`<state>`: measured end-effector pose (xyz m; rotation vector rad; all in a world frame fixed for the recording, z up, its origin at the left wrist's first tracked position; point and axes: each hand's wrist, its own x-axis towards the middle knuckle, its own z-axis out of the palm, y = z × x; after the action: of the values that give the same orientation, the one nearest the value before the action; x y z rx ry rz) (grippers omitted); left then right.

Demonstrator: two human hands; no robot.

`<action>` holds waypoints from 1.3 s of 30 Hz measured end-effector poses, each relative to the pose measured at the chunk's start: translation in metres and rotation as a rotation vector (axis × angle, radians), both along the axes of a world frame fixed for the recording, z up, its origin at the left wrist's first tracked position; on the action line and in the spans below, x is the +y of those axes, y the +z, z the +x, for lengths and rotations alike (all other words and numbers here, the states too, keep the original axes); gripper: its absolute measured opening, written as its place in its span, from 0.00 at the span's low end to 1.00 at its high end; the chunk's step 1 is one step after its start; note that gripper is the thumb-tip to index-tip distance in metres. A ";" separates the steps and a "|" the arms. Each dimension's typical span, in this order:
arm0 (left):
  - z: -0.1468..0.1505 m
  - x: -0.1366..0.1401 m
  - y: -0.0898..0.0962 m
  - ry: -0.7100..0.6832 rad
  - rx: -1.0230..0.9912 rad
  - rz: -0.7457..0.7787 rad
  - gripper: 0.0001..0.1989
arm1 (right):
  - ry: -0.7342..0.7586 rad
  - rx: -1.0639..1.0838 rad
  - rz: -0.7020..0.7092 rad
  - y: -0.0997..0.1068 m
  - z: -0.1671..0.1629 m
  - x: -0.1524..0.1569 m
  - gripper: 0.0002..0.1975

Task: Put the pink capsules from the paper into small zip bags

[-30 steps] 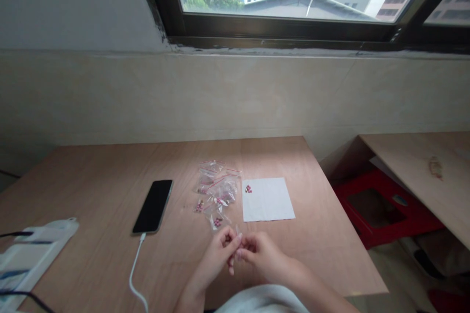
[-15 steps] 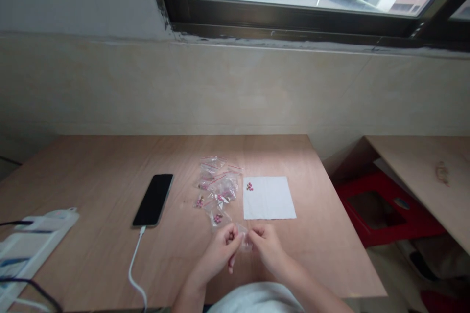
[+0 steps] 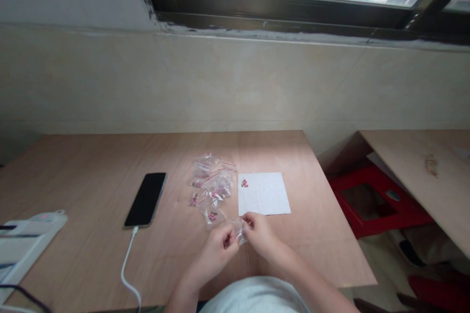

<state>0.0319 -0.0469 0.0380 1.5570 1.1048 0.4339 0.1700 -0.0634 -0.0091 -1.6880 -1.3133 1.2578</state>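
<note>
The clear bag [image 3: 240, 230] is between your left hand [image 3: 219, 245] and right hand [image 3: 260, 233], over the near part of the wooden desk [image 3: 323, 239]; both close narrowly to pinch it. Beyond lies a loose pile of similar bags [image 3: 220, 186], just left of a white sheet [image 3: 264, 196]. A phone [image 3: 146, 200] lies farther left; small pink pieces [image 3: 245, 183] sit near the sheet's far left corner.

We see daylight through a dark-framed window [image 3: 288, 6] above a beige wall [image 3: 220, 83]; our wooden bench [image 3: 99, 166] stands along it; rightward, a red stool [image 3: 407, 215] sits partly beneath another table [image 3: 400, 151]; pale floor [image 3: 378, 257] shows below.
</note>
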 end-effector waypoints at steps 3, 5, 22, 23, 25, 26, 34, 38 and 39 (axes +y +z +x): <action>-0.004 -0.001 0.011 -0.011 0.006 -0.001 0.09 | -0.050 0.038 -0.010 0.001 0.003 0.004 0.08; -0.005 -0.001 0.018 -0.011 0.010 0.021 0.06 | -0.064 0.088 -0.020 0.004 0.003 0.006 0.08; -0.015 0.041 -0.013 0.091 0.040 0.016 0.19 | -0.112 0.259 -0.030 0.010 0.040 0.058 0.13; -0.015 0.042 -0.013 0.116 0.035 -0.001 0.20 | -0.185 0.145 0.015 0.002 0.040 0.063 0.11; -0.015 0.044 -0.013 0.146 0.031 -0.030 0.21 | -0.258 -0.045 0.081 -0.013 0.040 0.072 0.08; -0.015 0.044 -0.014 0.152 0.032 -0.043 0.22 | -0.260 -0.107 0.101 -0.020 0.040 0.076 0.07; -0.019 0.046 -0.021 0.078 0.021 -0.049 0.24 | -0.163 -0.313 0.170 -0.040 0.040 0.087 0.06; -0.021 0.044 -0.023 0.032 0.029 -0.038 0.23 | -0.128 -0.345 0.166 -0.042 0.042 0.087 0.05; -0.021 0.043 -0.023 0.030 0.029 -0.033 0.23 | -0.123 -0.350 0.169 -0.042 0.042 0.087 0.05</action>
<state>0.0112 -0.0037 0.0150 1.5234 1.1539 0.4122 0.2120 0.0241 -0.0515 -1.8907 -1.4440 0.7803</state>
